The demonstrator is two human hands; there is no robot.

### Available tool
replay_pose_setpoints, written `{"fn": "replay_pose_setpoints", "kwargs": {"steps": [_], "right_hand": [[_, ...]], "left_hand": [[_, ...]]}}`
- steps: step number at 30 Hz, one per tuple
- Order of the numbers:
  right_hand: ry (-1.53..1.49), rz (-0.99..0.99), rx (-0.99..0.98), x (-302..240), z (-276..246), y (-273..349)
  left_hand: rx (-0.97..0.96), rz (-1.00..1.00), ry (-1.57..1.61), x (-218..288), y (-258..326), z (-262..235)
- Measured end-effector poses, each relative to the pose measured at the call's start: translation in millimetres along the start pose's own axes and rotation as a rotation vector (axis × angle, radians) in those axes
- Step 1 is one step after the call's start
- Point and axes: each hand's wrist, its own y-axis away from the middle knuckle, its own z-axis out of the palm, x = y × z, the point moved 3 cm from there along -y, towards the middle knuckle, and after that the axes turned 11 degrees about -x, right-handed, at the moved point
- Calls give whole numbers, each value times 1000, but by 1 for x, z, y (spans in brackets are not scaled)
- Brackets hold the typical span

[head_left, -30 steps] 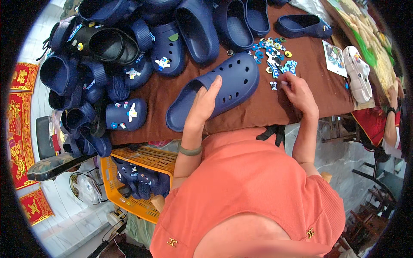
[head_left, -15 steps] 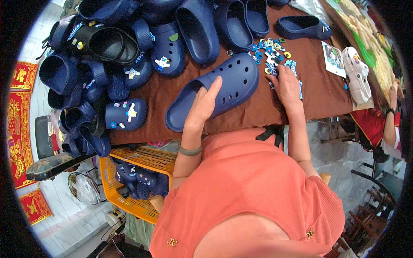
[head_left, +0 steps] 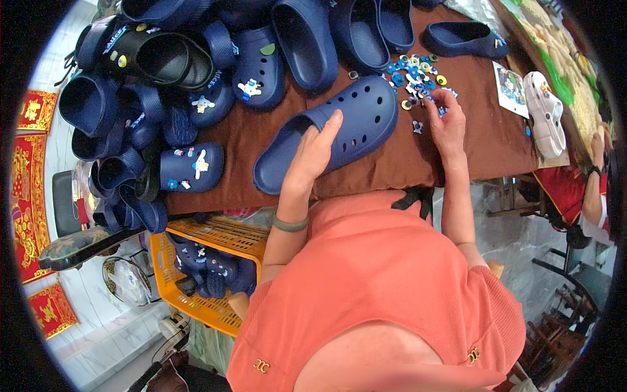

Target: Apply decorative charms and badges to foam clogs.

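A navy blue clog (head_left: pixel 356 121) with holes across its top lies slanted on the brown cloth (head_left: pixel 483 137). My left hand (head_left: pixel 312 153) grips it at the opening, thumb along the upper and the other fingers hidden. To its right is a small pile of shoe charms (head_left: pixel 413 73) in blue, white, yellow and black. At the pile's near edge my right hand (head_left: pixel 449 127) is closed in a pinch, with a small blue shoe charm (head_left: pixel 443 111) at the fingertips. One loose charm (head_left: pixel 418 127) lies apart, left of that hand.
Many navy clogs (head_left: pixel 304 46) crowd the table's far and left sides, with a black clog (head_left: pixel 173 62) among them. A decorated clog (head_left: pixel 191 168) sits at the near left. Right stand a picture card (head_left: pixel 510 90) and white clog (head_left: pixel 544 114). An orange crate (head_left: pixel 171 281) holds more clogs below.
My right hand has drawn back slightly from the charms, its fingers going from spread over them to a pinch. A loose charm now shows beside it. My left hand still holds the clog.
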Motion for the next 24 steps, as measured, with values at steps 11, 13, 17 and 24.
{"fn": "replay_pose_setpoints", "kwargs": {"steps": [11, 13, 17, 24], "right_hand": [[-832, -34, -114, -38, 17, 5], [-832, -7, -147, -33, 24, 8], [-833, 60, -201, -39, 30, 13], [-528, 39, -242, -51, 29, 12]], "left_hand": [[21, -7, -12, 3, 0, 3], [16, -6, -11, 3, 0, 2], [7, -32, -3, 2, 1, 2], [-17, -18, -10, -2, -1, -2]]}}
